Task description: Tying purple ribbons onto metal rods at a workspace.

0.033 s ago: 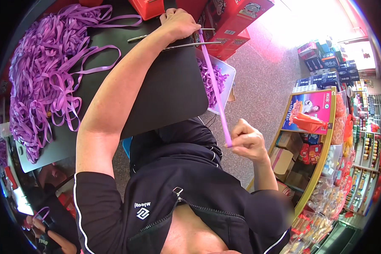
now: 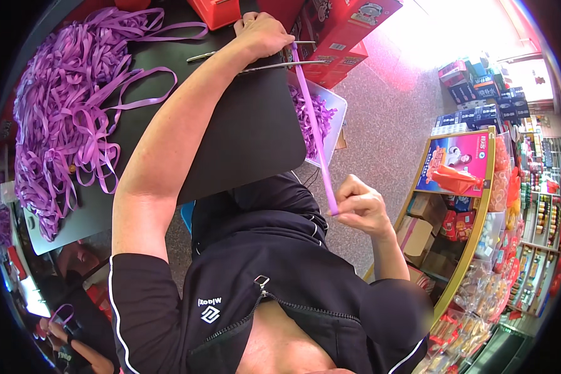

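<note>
A purple ribbon strip [image 2: 316, 128] runs taut and slanting between my two hands, past the table's right edge. My left hand [image 2: 265, 32] is closed at its far end, over the far part of the black table [image 2: 243, 124]. The near end is pinched between the thumb and fingers of my right hand [image 2: 363, 204], out over the floor. Two thin metal rods [image 2: 283, 65] stick out beside my left hand and under my forearm. What they belong to is partly hidden. A large tangled heap of purple ribbon [image 2: 68, 112] lies on the table's left side.
A white bin [image 2: 335, 128] of purple pieces stands beyond the table's right edge. Red boxes [image 2: 349, 37] and a red container [image 2: 217, 12] are at the far side. A yellow-edged display case [image 2: 458, 249] stands at right. Another person's hand [image 2: 56, 330] shows at lower left.
My right hand has shifted very slightly left with the near end of the ribbon. My left hand stays nearly in place.
</note>
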Action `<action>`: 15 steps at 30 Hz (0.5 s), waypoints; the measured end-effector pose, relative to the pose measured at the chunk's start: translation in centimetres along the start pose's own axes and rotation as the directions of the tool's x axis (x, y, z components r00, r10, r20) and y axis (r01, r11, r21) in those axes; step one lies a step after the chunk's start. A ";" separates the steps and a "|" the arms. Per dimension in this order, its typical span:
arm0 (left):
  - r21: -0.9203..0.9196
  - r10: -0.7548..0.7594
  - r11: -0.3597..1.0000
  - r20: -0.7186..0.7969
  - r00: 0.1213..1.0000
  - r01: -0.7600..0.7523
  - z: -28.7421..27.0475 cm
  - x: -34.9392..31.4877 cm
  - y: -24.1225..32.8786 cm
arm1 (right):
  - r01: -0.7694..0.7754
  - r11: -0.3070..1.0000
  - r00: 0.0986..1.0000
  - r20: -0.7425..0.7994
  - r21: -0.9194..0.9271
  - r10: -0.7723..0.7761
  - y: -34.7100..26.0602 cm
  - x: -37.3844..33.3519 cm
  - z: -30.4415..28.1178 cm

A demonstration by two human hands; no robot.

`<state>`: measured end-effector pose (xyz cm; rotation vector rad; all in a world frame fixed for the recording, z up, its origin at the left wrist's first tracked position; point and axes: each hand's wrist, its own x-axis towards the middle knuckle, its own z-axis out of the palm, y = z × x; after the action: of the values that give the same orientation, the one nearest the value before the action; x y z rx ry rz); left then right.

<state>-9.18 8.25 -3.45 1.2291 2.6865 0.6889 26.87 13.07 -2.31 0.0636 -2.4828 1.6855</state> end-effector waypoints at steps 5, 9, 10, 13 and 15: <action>-0.010 0.010 1.000 -0.031 0.999 -0.010 0.2 0.1 -0.5 | -0.228 0.961 0.971 -0.033 0.159 0.236 3.6 -2.2 1.5; -0.022 0.000 1.000 -0.026 1.000 0.000 0.2 0.1 -0.5 | -0.181 0.975 0.977 -0.088 0.131 0.193 4.6 -2.6 2.1; -0.019 0.003 1.000 -0.025 1.000 -0.003 0.3 0.1 -0.6 | -0.196 0.971 0.975 -0.076 0.136 0.208 4.6 -2.7 2.1; -0.035 0.013 0.999 -0.056 0.998 -0.015 0.5 0.2 -0.8 | -0.173 0.981 0.982 -0.059 0.083 0.178 4.2 -2.4 2.1; -0.059 0.011 0.998 -0.054 0.998 -0.014 0.6 0.2 -0.7 | -0.135 0.991 0.990 -0.050 0.025 0.136 3.7 -2.2 1.9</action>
<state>-9.62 8.16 -4.25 1.2319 2.6822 0.8088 28.46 12.63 -6.68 -0.1473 -2.4825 1.7416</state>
